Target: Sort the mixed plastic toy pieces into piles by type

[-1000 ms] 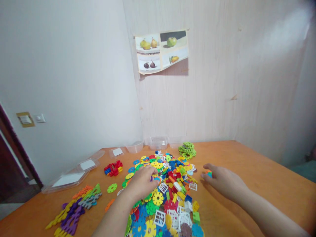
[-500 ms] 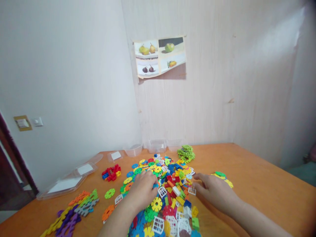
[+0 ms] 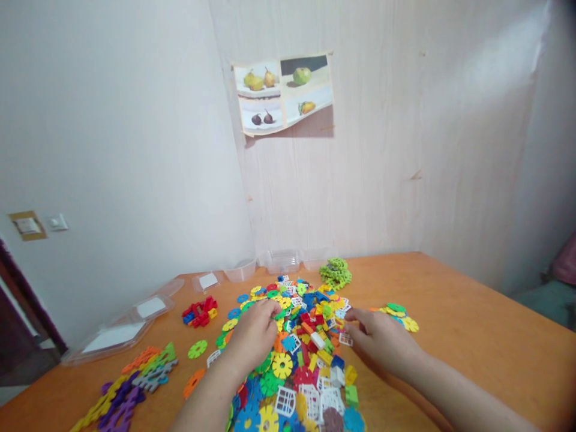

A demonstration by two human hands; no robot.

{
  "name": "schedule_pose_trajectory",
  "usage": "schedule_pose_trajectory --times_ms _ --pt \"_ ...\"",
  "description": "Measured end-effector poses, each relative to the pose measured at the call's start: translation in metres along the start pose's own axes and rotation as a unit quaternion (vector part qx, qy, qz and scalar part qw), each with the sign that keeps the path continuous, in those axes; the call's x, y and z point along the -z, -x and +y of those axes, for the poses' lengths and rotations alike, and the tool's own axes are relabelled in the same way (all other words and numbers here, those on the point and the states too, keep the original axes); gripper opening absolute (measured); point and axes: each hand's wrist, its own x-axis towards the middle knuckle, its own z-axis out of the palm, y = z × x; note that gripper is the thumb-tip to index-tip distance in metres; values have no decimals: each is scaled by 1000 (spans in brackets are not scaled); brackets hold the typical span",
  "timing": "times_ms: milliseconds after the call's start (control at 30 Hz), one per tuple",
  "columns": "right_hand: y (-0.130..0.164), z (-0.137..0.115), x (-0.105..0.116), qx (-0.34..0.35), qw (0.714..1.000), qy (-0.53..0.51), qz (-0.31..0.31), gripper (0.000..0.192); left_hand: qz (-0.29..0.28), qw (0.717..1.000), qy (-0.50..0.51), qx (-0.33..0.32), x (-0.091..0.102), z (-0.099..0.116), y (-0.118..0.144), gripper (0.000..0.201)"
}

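Note:
A big heap of coloured plastic building pieces (gear discs, small bricks, white grid squares) covers the middle of the orange table. My left hand lies palm down on the heap's left side, fingers curled among the discs; whether it holds one I cannot tell. On the right edge of the heap my right hand reaches in, fingertips touching pieces. A small cluster of green and yellow discs lies just right of that hand.
Clear plastic containers and lids line the wall. A pile of green discs sits at the back, red bricks to the left, long flat coloured pieces at the near left. A fruit picture hangs above.
My right hand moved left from the table's right part to the heap's edge, leaving a small cluster of discs where it was. My left hand shifted slightly within the heap.

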Motion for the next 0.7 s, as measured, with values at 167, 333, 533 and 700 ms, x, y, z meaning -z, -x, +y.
schedule_pose_trajectory --times_ms 167,333,533,700 --pt "3 -6 -1 1 1000 -15 -12 27 -68 996 -62 -20 5 -2 4 20" --pt "8 -12 -1 15 1000 -4 -17 27 -109 989 -95 -37 5 2 10 23" --pt "8 -13 -4 25 999 -6 -30 29 -102 992 -60 -39 6 4 9 14" --pt "8 -18 -3 40 998 -35 -23 27 -94 995 43 11 10 6 4 5"
